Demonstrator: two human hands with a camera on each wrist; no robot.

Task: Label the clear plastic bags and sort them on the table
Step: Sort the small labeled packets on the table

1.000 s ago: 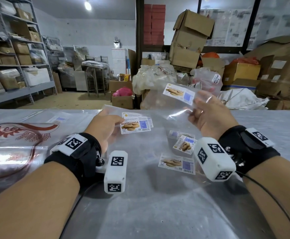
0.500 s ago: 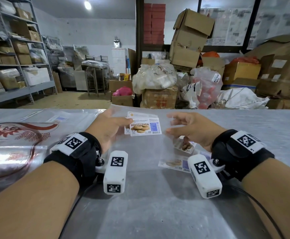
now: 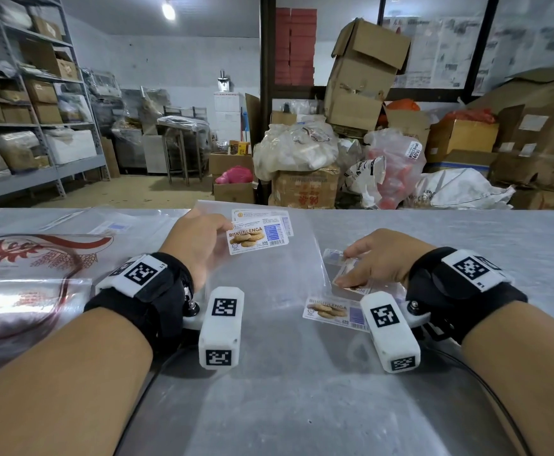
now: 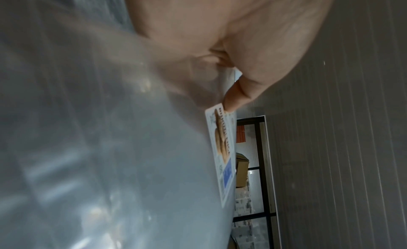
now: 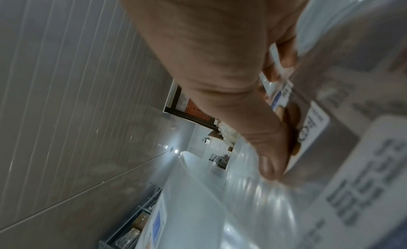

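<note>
A clear plastic bag [image 3: 279, 274] lies flat mid-table, carrying a "BISKUT LENGA" biscuit label [image 3: 257, 238] near its far end. My left hand [image 3: 223, 230] pinches that bag at the label's left edge; the left wrist view shows the thumb [image 4: 234, 99] on the label [image 4: 222, 153]. More labelled bags [image 3: 280, 218] peek out behind it. My right hand [image 3: 348, 271] is down on a small stack of labels [image 3: 346, 281] to the right, gripping it between thumb [image 5: 270, 164] and fingers [image 5: 286, 58]. The stack's top label [image 5: 308, 124] shows biscuits.
One loose biscuit label [image 3: 331, 312] lies just in front of the stack. Large clear bags with red print [image 3: 22, 258] cover the left of the steel table [image 3: 302, 406]. Boxes and sacks [image 3: 305, 189] are piled beyond the far edge.
My right hand let go of the labelled bag it held up and came down onto the label stack. The bag now lies flat, still pinched by my left hand.
</note>
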